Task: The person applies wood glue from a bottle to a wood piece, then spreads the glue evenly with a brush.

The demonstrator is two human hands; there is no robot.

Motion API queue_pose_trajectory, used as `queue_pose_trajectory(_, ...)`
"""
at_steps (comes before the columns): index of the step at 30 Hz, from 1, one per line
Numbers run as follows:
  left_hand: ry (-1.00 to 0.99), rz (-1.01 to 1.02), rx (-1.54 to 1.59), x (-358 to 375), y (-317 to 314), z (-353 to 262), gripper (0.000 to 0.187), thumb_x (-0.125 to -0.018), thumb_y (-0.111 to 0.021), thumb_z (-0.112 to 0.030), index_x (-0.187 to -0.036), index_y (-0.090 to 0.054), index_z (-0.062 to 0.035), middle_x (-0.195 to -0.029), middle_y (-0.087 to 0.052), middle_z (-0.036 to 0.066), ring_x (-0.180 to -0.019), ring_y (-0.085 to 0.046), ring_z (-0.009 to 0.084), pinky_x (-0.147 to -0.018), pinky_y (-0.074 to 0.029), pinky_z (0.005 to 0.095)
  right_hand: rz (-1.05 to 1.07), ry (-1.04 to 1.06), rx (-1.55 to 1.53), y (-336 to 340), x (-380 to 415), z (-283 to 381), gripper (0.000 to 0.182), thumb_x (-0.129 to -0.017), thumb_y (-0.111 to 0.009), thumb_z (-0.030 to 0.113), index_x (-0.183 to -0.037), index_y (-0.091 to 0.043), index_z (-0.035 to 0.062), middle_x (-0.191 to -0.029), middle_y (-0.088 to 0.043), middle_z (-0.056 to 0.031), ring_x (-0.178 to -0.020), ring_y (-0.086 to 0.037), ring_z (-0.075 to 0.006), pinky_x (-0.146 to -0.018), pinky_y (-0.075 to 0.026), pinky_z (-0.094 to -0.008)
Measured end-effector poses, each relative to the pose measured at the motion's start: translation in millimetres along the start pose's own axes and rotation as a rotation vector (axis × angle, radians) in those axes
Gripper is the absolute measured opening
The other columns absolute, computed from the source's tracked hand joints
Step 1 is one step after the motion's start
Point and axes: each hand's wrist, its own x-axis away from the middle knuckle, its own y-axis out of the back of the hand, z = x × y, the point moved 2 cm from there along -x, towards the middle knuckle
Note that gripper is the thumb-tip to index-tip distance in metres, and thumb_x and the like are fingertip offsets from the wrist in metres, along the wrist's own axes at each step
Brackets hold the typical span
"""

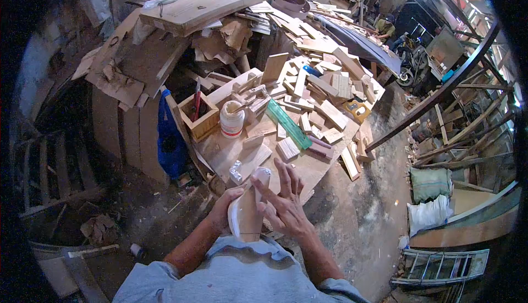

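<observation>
A flat, tapered wooden piece (248, 215) stands tilted in front of my chest, with white along its left edge and a white patch at its top end. Its left side is gripped by my left hand (224, 208), thumb toward the upper edge. My right hand (287, 207) lies against the right side, one finger touching the face near the top while the other fingers stretch out apart. Just beyond, a crumpled silvery-white tube or wrapper (235, 171) rests on the workbench (220, 157). An uncapped white jar (231, 120) stands behind it.
Many wood offcuts (333, 86) cover the bench, with a green plastic strip (289, 124) and a yellow-handled tool (357, 110) among them. A wooden box (199, 119) holds a red-handled tool. A thick board (206, 6) lies at the back left. A person (384, 27) is far off.
</observation>
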Motion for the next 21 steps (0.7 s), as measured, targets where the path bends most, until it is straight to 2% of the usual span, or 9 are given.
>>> queue_pose_trajectory(2, -0.011, -0.074, -0.054, 1.5, -4.7, -2.2, 0.058, -0.093, -0.055, -0.043, -0.137, -0.057, -0.0051, -0.119, -0.070, 0.018, -0.100, -0.071, 0.0323, -0.093, -0.057, 0.0470, 0.017, 0.027, 0.000, -0.1, 1.3, 1.8, 0.055, -0.097, -0.053, 0.047, -0.148, -0.058, 0.0272, -0.167, -0.016, -0.0243, -0.149, -0.018, -0.0463, -0.119, -0.013, -0.0574)
queue_pose_trajectory(5, 0.023, -0.081, 0.030, 8.8, -21.7, -5.5, 0.058, -0.093, -0.054, -0.044, -0.137, -0.057, -0.0063, -0.117, -0.070, 0.018, -0.101, -0.070, 0.0325, -0.092, -0.058, 0.0473, 0.043, 0.050, -0.034, 7.2, 2.3, 10.3, 0.054, -0.097, -0.053, 0.046, -0.146, -0.060, 0.0270, -0.167, -0.017, -0.0241, -0.148, -0.019, -0.0459, -0.118, -0.014, -0.0574)
queue_pose_trajectory(8, 0.053, -0.058, 0.012, 7.5, -8.5, -1.7, 0.061, -0.097, -0.050, -0.048, -0.140, -0.054, -0.0047, -0.124, -0.067, 0.017, -0.104, -0.070, 0.0310, -0.094, -0.057, 0.0469, 0.028, 0.050, -0.013, 10.1, 2.5, 10.9, 0.051, -0.098, -0.052, 0.046, -0.145, -0.062, 0.0271, -0.166, -0.019, -0.0233, -0.148, -0.020, -0.0453, -0.118, -0.014, -0.0576)
queue_pose_trajectory(11, 0.027, 0.041, 0.011, -3.7, 16.6, 5.9, 0.063, -0.097, -0.049, -0.050, -0.138, -0.056, -0.0022, -0.122, -0.068, 0.018, -0.103, -0.070, 0.0320, -0.095, -0.056, 0.0479, -0.006, 0.033, 0.049, 11.9, -3.5, 7.1, 0.049, -0.099, -0.050, 0.044, -0.143, -0.063, 0.0266, -0.166, -0.021, -0.0219, -0.148, -0.021, -0.0439, -0.118, -0.014, -0.0576)
queue_pose_trajectory(14, 0.077, 0.055, -0.016, 1.9, 6.5, 1.5, 0.065, -0.097, -0.047, -0.050, -0.136, -0.058, 0.0007, -0.120, -0.069, 0.019, -0.103, -0.070, 0.0322, -0.094, -0.056, 0.0482, -0.051, -0.010, 0.110, 15.2, -13.1, 3.4, 0.047, -0.100, -0.048, 0.041, -0.141, -0.065, 0.0247, -0.166, -0.021, -0.0198, -0.148, -0.021, -0.0423, -0.118, -0.014, -0.0572)
queue_pose_trajectory(17, 0.030, -0.071, -0.111, 10.8, -12.9, -2.7, 0.066, -0.097, -0.045, -0.051, -0.135, -0.057, 0.0021, -0.119, -0.069, 0.020, -0.102, -0.071, 0.0323, -0.093, -0.057, 0.0478, -0.090, -0.066, 0.130, 15.6, -17.7, -4.9, 0.045, -0.099, -0.049, 0.034, -0.138, -0.068, 0.0197, -0.167, -0.021, -0.0175, -0.150, -0.020, -0.0418, -0.119, -0.013, -0.0573)
queue_pose_trajectory(20, 0.053, 0.160, 0.059, 1.0, 7.2, 3.3, 0.067, -0.097, -0.044, -0.050, -0.136, -0.057, 0.0032, -0.119, -0.069, 0.020, -0.103, -0.071, 0.0324, -0.093, -0.057, 0.0462, -0.158, -0.146, 0.031, 19.4, -13.8, -14.8, 0.047, -0.098, -0.050, 0.032, -0.141, -0.066, 0.0188, -0.168, -0.020, -0.0185, -0.151, -0.019, -0.0425, -0.120, -0.011, -0.0588)
queue_pose_trajectory(21, 0.052, 0.148, 0.047, 2.8, 5.7, 1.1, 0.068, -0.096, -0.044, -0.051, -0.136, -0.057, 0.0034, -0.119, -0.069, 0.020, -0.103, -0.070, 0.0322, -0.093, -0.057, 0.0458, -0.177, -0.150, -0.056, 23.6, -12.3, -16.6, 0.051, -0.096, -0.053, 0.033, -0.143, -0.063, 0.0182, -0.168, -0.018, -0.0204, -0.151, -0.017, -0.0441, -0.120, -0.009, -0.0596)
